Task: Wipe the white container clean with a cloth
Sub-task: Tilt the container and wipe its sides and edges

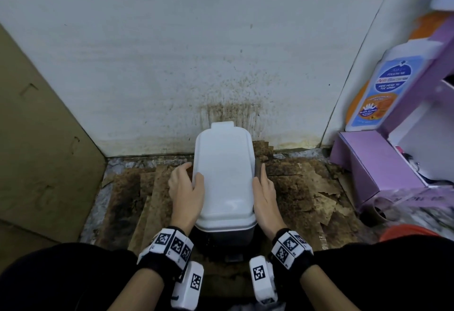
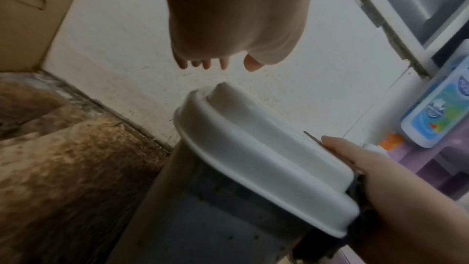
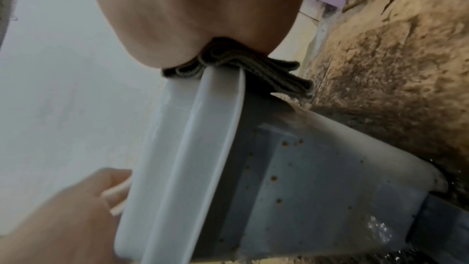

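Note:
The white container (image 1: 224, 173) is a grey-bodied bin with a white lid, and it stands on the floor against the wall. My left hand (image 1: 186, 187) lies at the lid's left edge with the thumb on top and the fingers stretched loosely; its fingertips (image 2: 205, 63) show in the left wrist view above the lid (image 2: 253, 148). My right hand (image 1: 264, 192) holds a folded dark grey cloth (image 1: 258, 168) against the lid's right rim. The right wrist view shows the cloth (image 3: 253, 71) bunched under my palm (image 3: 203, 17) and straddling the rim of the container (image 3: 203, 168).
Brown-stained cardboard sheets (image 1: 147, 200) cover the floor around the bin, and the wall (image 1: 221, 65) behind it is spattered. A cardboard box (image 1: 36, 138) stands at the left. At the right are a purple shelf (image 1: 380, 168), a wash bottle (image 1: 383, 89) and a cup (image 1: 378, 212).

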`<state>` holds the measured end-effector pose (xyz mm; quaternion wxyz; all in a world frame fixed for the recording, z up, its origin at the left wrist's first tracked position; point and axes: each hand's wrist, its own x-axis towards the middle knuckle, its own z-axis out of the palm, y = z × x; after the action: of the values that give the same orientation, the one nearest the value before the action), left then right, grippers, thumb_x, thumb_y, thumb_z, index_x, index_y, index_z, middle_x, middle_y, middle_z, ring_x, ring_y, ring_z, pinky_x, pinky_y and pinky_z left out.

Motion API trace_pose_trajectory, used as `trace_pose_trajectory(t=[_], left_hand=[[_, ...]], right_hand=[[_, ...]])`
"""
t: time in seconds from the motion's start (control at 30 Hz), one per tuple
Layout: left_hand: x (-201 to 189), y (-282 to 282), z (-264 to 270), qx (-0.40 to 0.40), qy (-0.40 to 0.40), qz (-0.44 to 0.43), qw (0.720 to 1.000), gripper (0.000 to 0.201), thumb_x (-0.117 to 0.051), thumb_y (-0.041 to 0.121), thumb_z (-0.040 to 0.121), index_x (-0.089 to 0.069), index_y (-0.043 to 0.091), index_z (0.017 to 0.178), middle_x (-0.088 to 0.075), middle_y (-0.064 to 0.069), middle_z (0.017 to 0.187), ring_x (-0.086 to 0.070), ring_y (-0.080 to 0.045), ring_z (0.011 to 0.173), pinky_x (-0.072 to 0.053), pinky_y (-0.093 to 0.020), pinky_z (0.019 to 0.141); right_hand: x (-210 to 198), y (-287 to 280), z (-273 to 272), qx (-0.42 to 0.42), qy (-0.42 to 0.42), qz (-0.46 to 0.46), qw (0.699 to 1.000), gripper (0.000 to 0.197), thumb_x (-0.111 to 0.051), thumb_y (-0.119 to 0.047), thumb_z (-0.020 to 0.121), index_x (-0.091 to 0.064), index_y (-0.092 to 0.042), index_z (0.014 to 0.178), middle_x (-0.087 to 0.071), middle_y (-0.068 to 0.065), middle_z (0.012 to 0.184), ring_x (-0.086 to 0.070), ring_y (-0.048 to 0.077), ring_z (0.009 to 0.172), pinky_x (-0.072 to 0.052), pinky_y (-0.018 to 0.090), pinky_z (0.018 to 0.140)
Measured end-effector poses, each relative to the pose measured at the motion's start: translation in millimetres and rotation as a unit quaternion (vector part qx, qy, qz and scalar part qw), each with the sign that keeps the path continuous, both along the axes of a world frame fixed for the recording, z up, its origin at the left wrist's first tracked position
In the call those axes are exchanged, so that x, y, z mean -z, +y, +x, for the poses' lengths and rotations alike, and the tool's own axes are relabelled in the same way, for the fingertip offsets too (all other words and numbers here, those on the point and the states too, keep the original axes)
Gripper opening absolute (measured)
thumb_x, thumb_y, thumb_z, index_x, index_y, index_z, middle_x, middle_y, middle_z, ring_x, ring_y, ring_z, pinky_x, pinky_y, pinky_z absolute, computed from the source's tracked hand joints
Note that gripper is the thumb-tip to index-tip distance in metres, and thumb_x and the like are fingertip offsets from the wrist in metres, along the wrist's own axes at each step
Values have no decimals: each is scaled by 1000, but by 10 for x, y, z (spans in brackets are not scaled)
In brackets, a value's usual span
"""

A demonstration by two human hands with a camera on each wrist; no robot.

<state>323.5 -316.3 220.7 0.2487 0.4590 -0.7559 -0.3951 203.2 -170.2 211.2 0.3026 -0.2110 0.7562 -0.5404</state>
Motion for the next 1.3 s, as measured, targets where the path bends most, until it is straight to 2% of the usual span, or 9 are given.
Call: trace_pose_trajectory(t=[0.07,0.17,0.33,0.57,0.63,0.83,1.03,1.2,1.3], left_hand=[[73,15,40,-16,-58,53,997,50,-45,38,105,-40,13,148,-36,-9,152,-30,-28,144,-27,-45,118],[191,93,54,8,-74,119,990,65,-39,57,103,-32,13,150,-31,-10,149,-42,-30,134,-37,-44,112],[161,145,5,20,-65,125,990,66,-41,64,100,-36,16,144,-38,-5,138,-48,-20,105,-38,-33,90],[216,42,-60,38,-60,164,984,87,-57,89,70,-42,25,127,-54,3,125,-59,-21,112,-50,-43,99],[206,30,-67,42,-47,173,983,87,-61,88,64,-41,28,122,-58,5,124,-61,-20,110,-52,-44,97],[215,45,-21,56,-24,178,982,79,-74,75,73,-42,27,127,-62,7,122,-64,-14,107,-55,-42,95],[67,-118,45,116,-15,163,980,77,-79,67,74,-48,30,134,-67,13,119,-68,-8,104,-59,-37,89],[-67,-282,78,175,-49,166,969,59,-74,61,83,-47,38,131,-63,20,117,-65,-1,100,-52,-21,72],[11,-345,54,173,-53,147,972,65,-72,72,79,-50,43,132,-60,17,125,-62,-3,108,-54,-28,84]], right_hand=[[22,16,-12,-9,2,4,1000,59,-27,-53,106,0,-45,157,-20,-20,131,-14,0,130,-14,37,116],[28,29,-27,-18,5,9,1000,66,-37,-57,102,1,-48,156,-22,-18,133,-17,8,140,-19,36,113],[-38,24,-54,-42,26,46,998,84,-51,-59,96,8,-48,156,-21,-8,147,-14,15,145,-23,45,117],[-12,25,-128,-56,72,105,990,91,-54,-64,92,12,-52,153,-30,1,133,-23,21,134,-30,40,106],[7,28,-117,-53,84,107,989,89,-53,-63,93,12,-52,153,-32,2,127,-26,21,131,-30,37,104],[81,77,-29,-11,88,94,992,88,-53,-64,92,8,-52,154,-34,2,123,-31,23,128,-34,39,110],[110,72,358,75,88,55,992,92,-52,-62,93,13,-45,155,-26,-2,130,-24,16,127,-26,27,101],[146,-59,672,119,108,63,985,96,-49,-65,92,19,-40,155,-20,-2,131,-20,18,125,-30,34,110],[169,-121,624,109,99,66,987,95,-48,-64,93,19,-39,156,-18,-2,133,-18,18,126,-29,38,114]])
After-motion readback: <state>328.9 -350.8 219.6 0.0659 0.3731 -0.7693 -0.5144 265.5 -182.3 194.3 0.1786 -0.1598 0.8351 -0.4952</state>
